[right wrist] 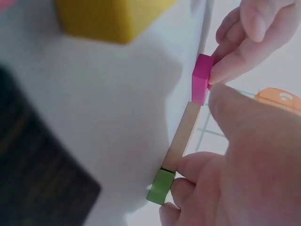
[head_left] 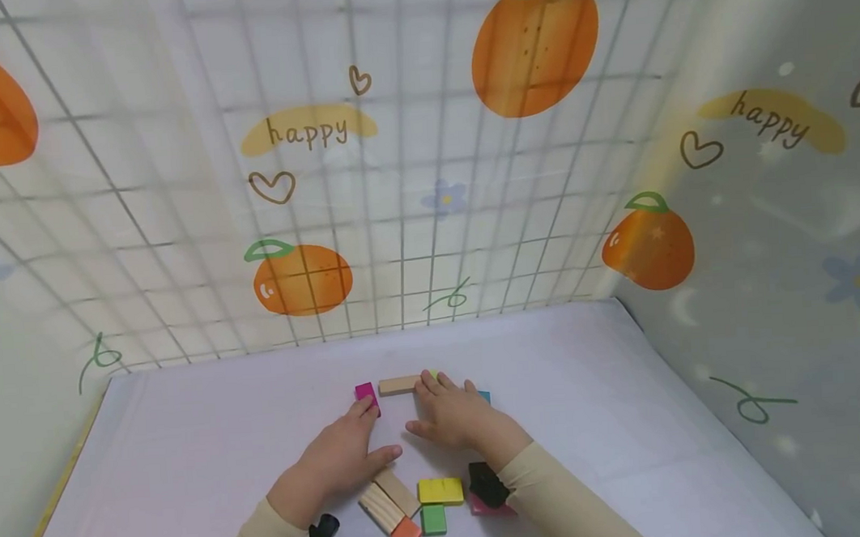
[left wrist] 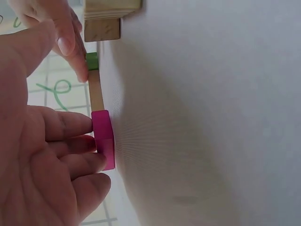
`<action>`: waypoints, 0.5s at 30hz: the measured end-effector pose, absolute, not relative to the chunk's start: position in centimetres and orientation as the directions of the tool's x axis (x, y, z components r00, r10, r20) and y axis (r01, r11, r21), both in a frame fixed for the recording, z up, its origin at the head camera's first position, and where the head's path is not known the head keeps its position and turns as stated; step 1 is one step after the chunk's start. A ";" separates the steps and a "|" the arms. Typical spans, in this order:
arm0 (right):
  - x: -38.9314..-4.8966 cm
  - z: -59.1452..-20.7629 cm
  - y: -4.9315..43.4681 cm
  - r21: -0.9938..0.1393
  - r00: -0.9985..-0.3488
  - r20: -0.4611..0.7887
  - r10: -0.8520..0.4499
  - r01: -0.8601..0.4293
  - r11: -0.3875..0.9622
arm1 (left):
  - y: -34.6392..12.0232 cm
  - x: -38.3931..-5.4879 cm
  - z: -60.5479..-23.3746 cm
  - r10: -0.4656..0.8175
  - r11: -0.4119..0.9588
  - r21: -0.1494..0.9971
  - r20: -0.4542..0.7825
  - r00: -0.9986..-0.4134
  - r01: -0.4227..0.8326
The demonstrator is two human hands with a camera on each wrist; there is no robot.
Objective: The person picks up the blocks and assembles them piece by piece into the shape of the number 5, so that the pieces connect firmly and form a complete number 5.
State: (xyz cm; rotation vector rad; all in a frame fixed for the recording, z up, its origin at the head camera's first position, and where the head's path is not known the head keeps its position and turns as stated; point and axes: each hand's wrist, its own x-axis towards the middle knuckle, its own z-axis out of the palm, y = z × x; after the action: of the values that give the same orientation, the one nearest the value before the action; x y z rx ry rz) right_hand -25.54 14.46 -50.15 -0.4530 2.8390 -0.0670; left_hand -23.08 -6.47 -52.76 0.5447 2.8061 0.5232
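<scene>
My left hand [head_left: 341, 456] lies palm down, its fingertips touching a magenta block [head_left: 364, 390] on the white surface. In the left wrist view those fingers are nearly straight against the side of the magenta block [left wrist: 103, 136]. To the right of it lies a long plain wooden block [head_left: 398, 385], with a light green block [right wrist: 161, 186] at its far end. My right hand [head_left: 456, 417] rests over that end, fingers extended, touching the wooden block [right wrist: 182, 136] and the green block. Part of a blue block [head_left: 485, 396] shows beside the right hand.
Nearer me lie two wooden blocks [head_left: 381, 509], an orange block [head_left: 406, 536], a yellow block [head_left: 440, 491] and a green block [head_left: 433, 520]. A pink block [head_left: 486, 506] is partly hidden below the right wrist. Printed cloth [head_left: 311, 226] hangs behind the table.
</scene>
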 end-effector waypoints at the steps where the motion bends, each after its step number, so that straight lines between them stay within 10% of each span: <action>1: -25.5 -50.2 14.5 -0.092 -0.916 -0.254 -0.312 -0.298 0.950 | -6.5 -23.1 -52.7 0.399 0.866 0.390 -0.164 -0.902 0.312; 15: -25.5 -50.2 14.7 -0.123 -0.906 -0.261 -0.333 -0.311 0.942 | -6.0 -23.0 -51.8 0.365 0.867 0.429 -0.201 -0.909 0.254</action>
State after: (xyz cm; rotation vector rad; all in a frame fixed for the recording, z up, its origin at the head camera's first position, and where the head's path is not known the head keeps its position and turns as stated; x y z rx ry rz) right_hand -25.54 14.69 -50.18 -0.4773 2.8176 -0.1137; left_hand -22.99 -6.04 -51.85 0.4680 2.7639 0.5803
